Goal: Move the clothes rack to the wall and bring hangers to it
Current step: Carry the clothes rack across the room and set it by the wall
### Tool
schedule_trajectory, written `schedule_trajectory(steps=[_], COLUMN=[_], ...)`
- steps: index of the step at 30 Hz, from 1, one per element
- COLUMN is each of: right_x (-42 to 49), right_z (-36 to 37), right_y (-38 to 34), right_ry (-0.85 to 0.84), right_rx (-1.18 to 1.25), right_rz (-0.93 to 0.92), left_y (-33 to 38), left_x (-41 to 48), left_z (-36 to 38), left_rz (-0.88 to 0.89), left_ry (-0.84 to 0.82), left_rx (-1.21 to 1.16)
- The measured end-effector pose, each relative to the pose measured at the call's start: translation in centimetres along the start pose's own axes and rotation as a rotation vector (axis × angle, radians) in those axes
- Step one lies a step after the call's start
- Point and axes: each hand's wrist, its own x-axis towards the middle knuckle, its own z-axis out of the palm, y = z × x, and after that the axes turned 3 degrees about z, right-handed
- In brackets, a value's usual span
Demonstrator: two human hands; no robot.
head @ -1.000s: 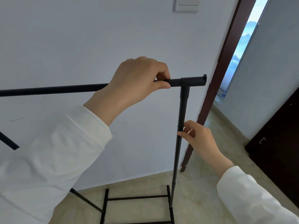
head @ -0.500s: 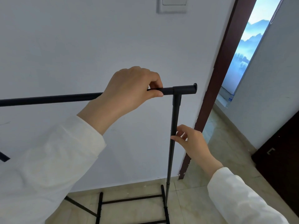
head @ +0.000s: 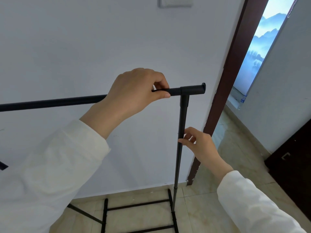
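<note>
A black metal clothes rack stands right in front of a white wall. My left hand is closed around its horizontal top bar, just left of the T-joint at the right end. My right hand holds the rack's right upright post about a third of the way down, thumb and fingers pinched on it. The rack's base rails rest on the tiled floor near the skirting. No hangers are in sight.
A dark brown door frame rises just right of the rack, with a corridor and beige floor tiles beyond. A dark cabinet or door stands at the right edge. A wall switch plate sits high on the wall.
The rack's top end and both hands have drifted slightly left and lower in the view as my head tilted up. Both grips stay the same.
</note>
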Motion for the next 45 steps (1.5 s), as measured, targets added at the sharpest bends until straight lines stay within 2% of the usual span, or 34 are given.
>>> schedule_trajectory(steps=[9, 15, 21, 25, 28, 31, 33, 35, 37, 40, 42, 45], right_x=[0.3, 0.6, 0.2, -1.0, -2.6, -5.2, -7.4, -9.7, -13.2, -19.1, -24.9, -32.6], right_z=[0.6, 0.8, 1.0, 1.3, 1.4, 0.9, 0.9, 1.5, 2.7, 3.9, 4.0, 4.4], right_y=[0.0, 0.2, 0.2, -0.3, -0.7, -1.2, -1.3, -1.2, -0.7, -0.3, -0.3, -0.4], right_ry=[0.020, 0.008, 0.041, 0.049, 0.104, 0.213, 0.314, 0.410, 0.502, 0.598, 0.752, 0.923], right_rx=[0.022, 0.016, 0.039, 0.115, 0.208, 0.303, 0.373, 0.437, 0.469, 0.537, 0.586, 0.654], right_rz=[-0.019, -0.010, 0.040, 0.137, 0.240, 0.351, 0.424, 0.490, 0.564, 0.679, 0.776, 0.900], left_y=[-0.4, -0.7, -0.7, -0.6, -0.9, -1.3, -1.3, -0.7, 0.8, 3.1, 6.1, 10.2], left_x=[0.5, 0.4, 0.1, -0.6, -1.0, -2.0, -3.1, -5.0, -7.6, -11.8, -15.7, -21.5], left_z=[0.4, 0.8, 1.2, 1.6, 2.0, 2.0, 2.3, 4.0, 7.1, 13.9, 18.0, 21.5], left_rz=[0.008, -0.019, -0.037, 0.015, 0.130, 0.305, 0.379, 0.349, 0.237, -0.062, -0.169, -0.204], left_ry=[0.031, 0.038, 0.026, 0.054, 0.123, 0.304, 0.428, 0.441, 0.300, -0.126, -0.427, -0.714], left_rx=[0.033, -0.024, -0.116, -0.148, -0.054, -0.004, -0.118, -0.393, -0.750, -1.110, -1.204, -1.242])
